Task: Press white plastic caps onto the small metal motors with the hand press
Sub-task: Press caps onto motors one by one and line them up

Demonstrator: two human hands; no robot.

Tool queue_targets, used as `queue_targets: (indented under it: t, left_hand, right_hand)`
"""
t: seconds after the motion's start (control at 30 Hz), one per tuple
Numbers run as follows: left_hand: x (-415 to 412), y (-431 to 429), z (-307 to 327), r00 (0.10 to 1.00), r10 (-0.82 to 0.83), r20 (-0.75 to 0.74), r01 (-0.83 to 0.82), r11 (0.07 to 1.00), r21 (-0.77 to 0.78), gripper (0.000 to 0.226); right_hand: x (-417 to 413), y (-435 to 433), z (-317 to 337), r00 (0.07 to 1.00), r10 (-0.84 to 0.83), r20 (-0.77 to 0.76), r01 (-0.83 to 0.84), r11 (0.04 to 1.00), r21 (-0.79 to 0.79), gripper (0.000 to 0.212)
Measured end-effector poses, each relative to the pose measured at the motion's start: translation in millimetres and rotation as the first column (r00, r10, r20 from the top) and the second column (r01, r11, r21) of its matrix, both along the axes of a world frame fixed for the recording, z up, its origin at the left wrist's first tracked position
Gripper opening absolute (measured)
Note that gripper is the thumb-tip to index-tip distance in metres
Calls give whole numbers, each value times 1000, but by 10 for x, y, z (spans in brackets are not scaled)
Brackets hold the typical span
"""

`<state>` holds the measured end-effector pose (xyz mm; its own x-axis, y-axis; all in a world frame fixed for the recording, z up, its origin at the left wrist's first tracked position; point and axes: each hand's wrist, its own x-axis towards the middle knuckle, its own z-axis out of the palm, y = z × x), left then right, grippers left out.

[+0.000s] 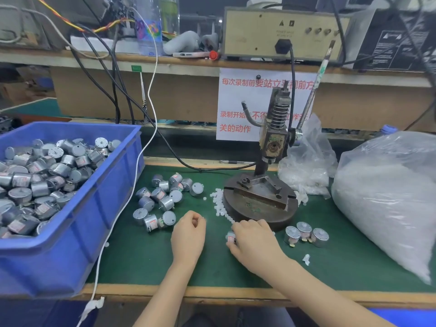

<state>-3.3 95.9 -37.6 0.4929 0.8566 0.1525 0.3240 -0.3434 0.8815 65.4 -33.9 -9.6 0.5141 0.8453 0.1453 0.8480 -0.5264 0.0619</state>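
The hand press [271, 147] stands on its round metal base [259, 206] at the middle of the green mat, its lever raised to the upper right. Several white caps [218, 204] lie along the base's left rim. My right hand [253, 241] grips a small metal motor [231, 238] just in front of the base. My left hand [188, 234] is curled beside it, fingertips pinched together; whether a cap sits between them is hidden. Several loose motors [162, 199] lie left of the press. Three motors [305, 233] stand to the right of my right hand.
A blue bin [94, 197] full of motors fills the left side. Two clear plastic bags of white caps [387, 199] sit at the right. A white cable [122, 208] runs down past the bin. A shelf with equipment is behind.
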Motion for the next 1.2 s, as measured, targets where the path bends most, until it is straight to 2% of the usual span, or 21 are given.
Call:
queue_targets:
  t: [0.17,0.23,0.37,0.5,0.67,0.8,1.03,1.2]
  left_hand:
    - [-19,-11,-9,999,-20,31,20,1000,2,12]
    - [-20,1,-15,999,-15,36,15,1000,-4,12]
    - [-8,-10,-16,999,-11,31,11,1000,-3,12]
    - [37,-10,-3,987,46,-151,-32,995,91,12]
    - [116,22,45,955,31,-296,6,992,124,17]
    - [126,11,-6,927,40,-373,65,962,265,20]
    - [194,-22,-55,867,65,-494,181,883,433,18]
    - [211,-30,-72,852,68,-518,200,873,444,18]
  right_hand:
    - [27,-44,37,999,-23,-43,22,1000,-19,27]
    - [53,-35,74,992,-27,-120,28,1000,1,30]
    - [221,-15,246,933,-44,-357,123,972,202,31]
    - [567,-2,448,871,-60,-488,276,881,385,27]
    - [949,50,476,910,-90,-404,308,799,516,38]
    - [1039,103,334,952,-154,-264,274,812,515,36]
    - [1136,91,171,948,-268,-174,320,789,524,34]
    - [1203,85,213,906,-340,-254,424,758,496,47]
